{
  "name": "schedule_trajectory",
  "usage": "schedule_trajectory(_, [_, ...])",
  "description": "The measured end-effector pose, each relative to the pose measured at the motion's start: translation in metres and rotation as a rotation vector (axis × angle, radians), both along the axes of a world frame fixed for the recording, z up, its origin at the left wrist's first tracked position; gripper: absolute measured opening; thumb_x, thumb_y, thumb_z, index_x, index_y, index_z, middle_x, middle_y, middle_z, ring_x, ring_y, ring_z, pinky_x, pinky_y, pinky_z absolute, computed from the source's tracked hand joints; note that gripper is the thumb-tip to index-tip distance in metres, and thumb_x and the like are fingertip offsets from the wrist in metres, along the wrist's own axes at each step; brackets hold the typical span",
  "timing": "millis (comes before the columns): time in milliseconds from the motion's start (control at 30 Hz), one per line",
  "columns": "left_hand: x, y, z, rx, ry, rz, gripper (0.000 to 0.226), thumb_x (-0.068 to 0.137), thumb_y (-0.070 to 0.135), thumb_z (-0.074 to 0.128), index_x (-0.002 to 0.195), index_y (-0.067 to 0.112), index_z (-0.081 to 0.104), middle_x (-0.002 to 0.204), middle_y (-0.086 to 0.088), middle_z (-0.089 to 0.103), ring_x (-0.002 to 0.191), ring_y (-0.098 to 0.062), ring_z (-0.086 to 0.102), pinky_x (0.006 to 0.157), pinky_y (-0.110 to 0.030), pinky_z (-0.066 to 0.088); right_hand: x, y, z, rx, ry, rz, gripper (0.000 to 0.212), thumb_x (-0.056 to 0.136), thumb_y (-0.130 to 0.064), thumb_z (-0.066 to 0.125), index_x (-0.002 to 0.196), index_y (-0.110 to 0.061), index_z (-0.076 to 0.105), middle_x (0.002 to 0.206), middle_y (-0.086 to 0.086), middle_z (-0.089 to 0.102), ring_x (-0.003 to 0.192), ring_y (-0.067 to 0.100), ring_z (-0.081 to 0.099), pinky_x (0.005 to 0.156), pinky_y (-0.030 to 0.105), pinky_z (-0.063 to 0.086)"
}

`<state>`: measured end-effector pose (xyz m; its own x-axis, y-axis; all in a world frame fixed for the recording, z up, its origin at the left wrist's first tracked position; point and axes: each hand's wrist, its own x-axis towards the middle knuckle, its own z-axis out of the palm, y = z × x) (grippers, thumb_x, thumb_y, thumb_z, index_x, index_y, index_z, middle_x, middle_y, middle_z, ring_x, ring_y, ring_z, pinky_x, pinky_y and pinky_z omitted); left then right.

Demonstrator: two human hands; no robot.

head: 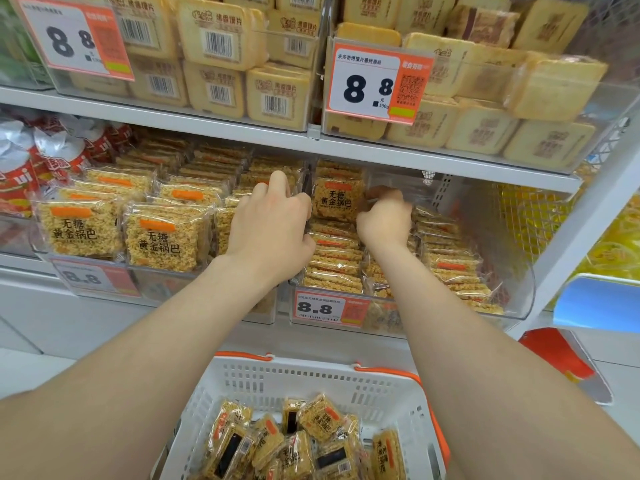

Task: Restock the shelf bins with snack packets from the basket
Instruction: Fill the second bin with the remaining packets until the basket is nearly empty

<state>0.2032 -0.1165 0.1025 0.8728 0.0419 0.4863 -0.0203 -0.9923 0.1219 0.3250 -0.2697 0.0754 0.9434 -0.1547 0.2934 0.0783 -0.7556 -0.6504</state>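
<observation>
Both of my arms reach into the clear shelf bin [519, 299] on the middle shelf, which is filled with rows of yellow rice-crisp snack packets [332, 261]. My left hand [273, 220] is curled over the left end of a row, its fingers tucked between packets at the bin's divider. My right hand [386, 220] has its fingers curled down behind an upright packet [334, 199] that faces me between the two hands. Below, a white basket [304, 382] with orange handles holds several more of the same packets [294, 445].
A second clear bin [166, 271] of the same packets sits to the left, beside red and silver bags [20, 168]. The shelf above carries bins of pale square packs [485, 109] with 8.8 price tags. A wire mesh panel [530, 216] closes the shelf's right end.
</observation>
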Motion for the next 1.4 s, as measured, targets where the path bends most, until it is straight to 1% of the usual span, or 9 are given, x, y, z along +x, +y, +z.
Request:
schedule_trajectory(133, [-0.001, 0.001, -0.001, -0.022, -0.001, -0.012, 0.028, 0.089, 0.035, 0.07, 0.114, 0.022, 0.068, 0.114, -0.003, 0.044, 0.102, -0.026, 0.05, 0.09, -0.044, 0.052, -0.004, -0.004, 0.001, -0.098, 0.031, -0.036, 0.026, 0.092, -0.023, 0.072, 0.116, -0.014, 0.069, 0.11, 0.011, 0.072, 0.107, 0.037, 0.068, 0.095, 0.049, 0.056])
schedule_trajectory(267, [-0.007, 0.0, -0.001, -0.026, -0.004, -0.055, 0.03, 0.091, 0.034, 0.069, 0.119, 0.024, 0.067, 0.117, -0.001, 0.043, 0.108, -0.024, 0.045, 0.093, -0.04, 0.046, -0.017, -0.009, 0.008, -0.182, 0.032, -0.1, 0.052, 0.092, -0.038, 0.073, 0.129, -0.007, 0.052, 0.116, 0.016, 0.068, 0.11, 0.041, 0.064, 0.094, 0.052, 0.055])
schedule_trajectory(400, [-0.02, -0.006, -0.001, -0.046, -0.068, -0.091, 0.026, 0.091, 0.029, 0.069, 0.116, 0.023, 0.066, 0.114, 0.0, 0.043, 0.108, -0.023, 0.042, 0.09, -0.038, 0.043, -0.046, -0.016, 0.019, -0.115, 0.038, 0.109, 0.017, 0.1, -0.024, 0.058, 0.109, -0.01, 0.062, 0.09, 0.004, 0.064, 0.085, 0.031, 0.066, 0.07, 0.035, 0.051])
schedule_trajectory(600, [-0.054, -0.018, -0.005, -0.021, -0.108, -0.177, 0.013, 0.086, 0.024, 0.068, 0.097, 0.021, 0.06, 0.096, 0.001, 0.05, 0.096, -0.027, 0.049, 0.076, -0.04, 0.042, -0.117, -0.028, 0.031, -0.229, -0.091, 0.394, 0.022, 0.094, -0.024, 0.045, 0.091, -0.024, 0.067, 0.083, 0.001, 0.071, 0.074, 0.025, 0.064, 0.062, 0.035, 0.052])
schedule_trajectory(733, [-0.082, -0.034, -0.021, -0.071, 0.126, -0.161, 0.013, 0.089, 0.037, 0.061, 0.086, 0.026, 0.054, 0.069, 0.009, 0.056, 0.071, -0.026, 0.06, 0.053, -0.033, 0.034, -0.154, -0.05, 0.021, -0.512, -0.015, 0.585, 0.019, 0.085, -0.026, 0.046, 0.076, -0.02, 0.062, 0.071, 0.006, 0.062, 0.07, 0.033, 0.061, 0.056, 0.035, 0.047])
schedule_trajectory(833, [-0.1, -0.055, -0.046, 0.11, 0.367, -0.221, 0.016, 0.087, 0.042, 0.054, 0.085, 0.026, 0.056, 0.071, 0.006, 0.058, 0.068, -0.025, 0.06, 0.053, -0.031, 0.038, -0.172, -0.065, 0.003, -0.736, 0.109, 0.671, 0.014, 0.09, -0.023, 0.052, 0.078, -0.018, 0.055, 0.068, 0.002, 0.045, 0.071, 0.034, 0.057, 0.057, 0.033, 0.036])
schedule_trajectory(1000, [-0.102, -0.081, -0.106, 0.372, 0.796, -0.4, 0.015, 0.093, 0.027, 0.05, 0.094, 0.018, 0.062, 0.078, -0.001, 0.054, 0.067, -0.024, 0.054, 0.055, -0.032, 0.039, -0.184, -0.087, -0.035, -0.923, 0.423, 0.752, 0.011, 0.097, -0.013, 0.05, 0.091, -0.013, 0.059, 0.077, 0.004, 0.044, 0.063, 0.023, 0.046, 0.051, 0.03, 0.032])
schedule_trajectory(1200, [-0.084, -0.084, -0.202, 0.403, 1.148, -0.402, 0.038, 0.102, 0.022, 0.046, 0.139, 0.018, 0.054, 0.12, -0.007, 0.06, 0.1, -0.028, 0.061, 0.083, -0.04, 0.051, -0.186, -0.102, -0.06, -0.974, 0.716, 0.807, 0.032, 0.101, -0.009, 0.048, 0.071, -0.015, 0.039, 0.078, 0.005, 0.048, 0.064, 0.025, 0.045, 0.057, 0.034, 0.04])
schedule_trajectory(1400, [-0.067, -0.085, -0.265, 0.215, 1.269, -0.279, 0.062, 0.099, 0.016, 0.054, 0.157, 0.026, 0.037, 0.156, -0.011, 0.033, 0.132, -0.034, 0.05, 0.105, -0.047, 0.049, -0.177, -0.095, -0.062, -0.965, 0.701, 0.837, 0.017, 0.103, -0.009, 0.047, 0.109, -0.008, 0.062, 0.102, 0.008, 0.058, 0.067, 0.018, 0.05, 0.052, 0.03, 0.039])
